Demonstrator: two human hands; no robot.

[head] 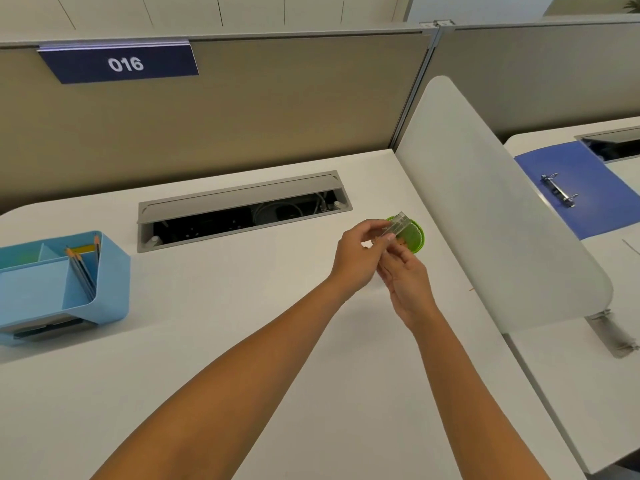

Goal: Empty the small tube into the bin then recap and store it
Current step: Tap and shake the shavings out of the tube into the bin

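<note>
Both hands meet right over the small green bin (pixel 414 237), which sits on the white tabletop (pixel 242 306) just beside the frosted divider panel (pixel 502 209). The left hand (pixel 358 258) has its grip pinching the small clear tube (pixel 398 226), angled up and away so its far end hangs above the bin's mouth; a sensible hold, since anything tipped out should drop inside and not on the tabletop. The right hand (pixel 407 282) comes in from below, fingers curled at the tube's near end. Whether that grip is closed on a cap or only steadying the tube, I cannot tell; no cap is clearly visible. My read: this is the emptying step, or the moment around uncapping.

Inside the bin, a brownish speckle shows against the green, too small to identify. The tube looks transparent, contents unclear.

Far left, a light blue desk organizer (pixel 65 289) holds several pencils (pixel 81 268) in 1 compartment; its other sections look bare. That seems the likely storage spot. Behind, the cable tray (pixel 242 216) stands open, with cords inside.
</note>
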